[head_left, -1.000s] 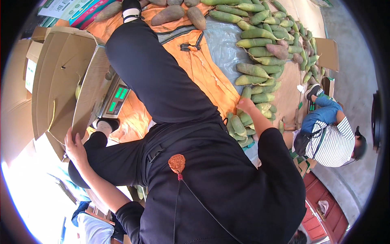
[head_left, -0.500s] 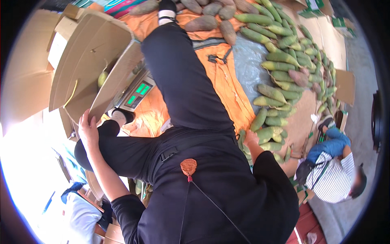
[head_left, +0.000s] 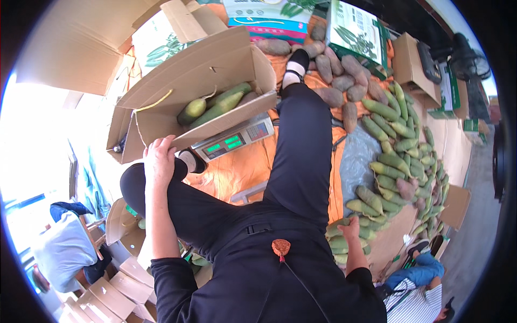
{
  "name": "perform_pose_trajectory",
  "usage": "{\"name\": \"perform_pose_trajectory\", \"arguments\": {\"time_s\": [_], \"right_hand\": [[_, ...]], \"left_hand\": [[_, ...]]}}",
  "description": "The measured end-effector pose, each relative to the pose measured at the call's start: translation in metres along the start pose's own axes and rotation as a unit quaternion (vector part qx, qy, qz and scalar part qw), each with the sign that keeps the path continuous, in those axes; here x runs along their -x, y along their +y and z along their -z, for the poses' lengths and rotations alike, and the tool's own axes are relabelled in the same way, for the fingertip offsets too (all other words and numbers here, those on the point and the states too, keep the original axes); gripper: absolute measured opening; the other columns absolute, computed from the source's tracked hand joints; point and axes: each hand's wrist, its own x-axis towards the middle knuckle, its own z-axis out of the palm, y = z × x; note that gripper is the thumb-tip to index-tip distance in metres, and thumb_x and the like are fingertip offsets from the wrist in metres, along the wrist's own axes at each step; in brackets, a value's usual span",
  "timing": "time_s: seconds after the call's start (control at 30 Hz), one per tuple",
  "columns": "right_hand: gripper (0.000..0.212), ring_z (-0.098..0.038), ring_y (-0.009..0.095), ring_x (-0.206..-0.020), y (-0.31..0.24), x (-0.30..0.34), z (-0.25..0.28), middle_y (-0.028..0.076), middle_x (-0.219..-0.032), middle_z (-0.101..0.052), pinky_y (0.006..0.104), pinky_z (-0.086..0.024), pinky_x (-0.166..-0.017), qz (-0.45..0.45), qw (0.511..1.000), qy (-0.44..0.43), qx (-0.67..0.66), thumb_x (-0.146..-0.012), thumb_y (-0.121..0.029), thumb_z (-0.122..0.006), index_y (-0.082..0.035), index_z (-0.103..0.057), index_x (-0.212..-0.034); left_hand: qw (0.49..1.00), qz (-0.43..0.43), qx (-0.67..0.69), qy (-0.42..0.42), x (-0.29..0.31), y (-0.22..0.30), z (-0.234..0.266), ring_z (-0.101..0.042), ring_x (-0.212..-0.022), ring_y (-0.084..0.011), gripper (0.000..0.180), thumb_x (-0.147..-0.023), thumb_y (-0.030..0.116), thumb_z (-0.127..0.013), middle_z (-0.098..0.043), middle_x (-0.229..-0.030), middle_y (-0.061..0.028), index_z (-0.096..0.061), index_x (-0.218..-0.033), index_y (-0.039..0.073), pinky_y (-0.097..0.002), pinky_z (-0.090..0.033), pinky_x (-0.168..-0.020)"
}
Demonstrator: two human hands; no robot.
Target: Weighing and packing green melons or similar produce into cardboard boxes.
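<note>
Left grip (head_left: 160, 156): bare hand, grasping the near-left edge of an open brown cardboard box with a yellow cord handle (head_left: 186, 81).

Box contents: at least three elongated green radishes with pale yellow-green ends (head_left: 218, 110), lying on the box floor.

Right grip (head_left: 350, 229): bare hand, fingers at an elongated green radish (head_left: 336, 227), at the near end of the heap; whether clenched on it or merely touching, cannot tell.

Silver scale with green-lit displays (head_left: 235, 141): just beside the box's near wall; whether it bears the box, cannot tell.

Heap of green radishes (head_left: 396, 161): to the right, beside a translucent bluish plastic sheet (head_left: 356, 159).

Reddish-brown oblong tubers (head_left: 353, 70): grouped at the far end, near a white-and-green printed carton (head_left: 353, 33).

Orange fabric sheet (head_left: 239, 173): spread on the ground, under the scale.
</note>
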Motion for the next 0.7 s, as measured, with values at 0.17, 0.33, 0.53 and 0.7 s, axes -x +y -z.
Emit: {"name": "perform_pose_trajectory", "arguments": {"time_s": [0.17,0.33,0.53,0.7], "right_hand": [[0.048,-0.046,0.017,-0.081,-0.107,-0.036,0.064,0.003,-0.092,-0.05,0.0302,-0.043,-0.075,0.169,0.955,0.167,-0.18,-0.064,0.002,-0.079,-0.004,-0.047,-0.1],[0.048,-0.053,0.018,-0.101,-0.283,-0.014,0.152,0.009,-0.109,-0.054,0.0319,-0.043,-0.091,0.29,0.876,0.18,-0.342,-0.075,0.006,-0.072,-0.001,-0.046,-0.115],[0.049,-0.054,0.021,-0.109,-0.426,0.043,0.208,0.011,-0.116,-0.055,0.0354,-0.042,-0.097,0.471,0.751,0.142,-0.44,-0.079,0.003,-0.071,0.001,-0.045,-0.12],[0.049,-0.056,0.019,-0.106,-0.524,0.078,0.162,0.009,-0.114,-0.057,0.0344,-0.045,-0.095,0.517,0.689,-0.062,-0.503,-0.077,0.004,-0.072,-0.001,-0.047,-0.119]], "left_hand": [[1.0,0.007,0.021,0.004,0.004,-0.004,0.002,-0.056,-0.108,-0.0272,0.033,-0.082,0.011,-0.063,-0.063,-0.107,-0.0082,-0.063,-0.115,0.013,-0.047,-0.038,-0.098],[0.999,0.019,0.027,-0.001,0.008,0.0,0.01,-0.056,-0.106,-0.0298,0.034,-0.083,0.008,-0.061,-0.063,-0.106,-0.0097,-0.062,-0.116,0.01,-0.0465,-0.037,-0.099],[0.999,0.01,0.044,-0.006,0.006,-0.006,0.005,-0.055,-0.11,-0.0265,0.034,-0.084,0.012,-0.062,-0.062,-0.105,-0.0061,-0.062,-0.117,0.015,-0.0547,-0.034,-0.102],[0.999,0.019,0.05,0.0,0.006,-0.005,0.008,-0.056,-0.109,-0.0258,0.034,-0.082,0.012,-0.064,-0.062,-0.103,-0.0056,-0.062,-0.115,0.015,-0.0541,-0.035,-0.101]]}}
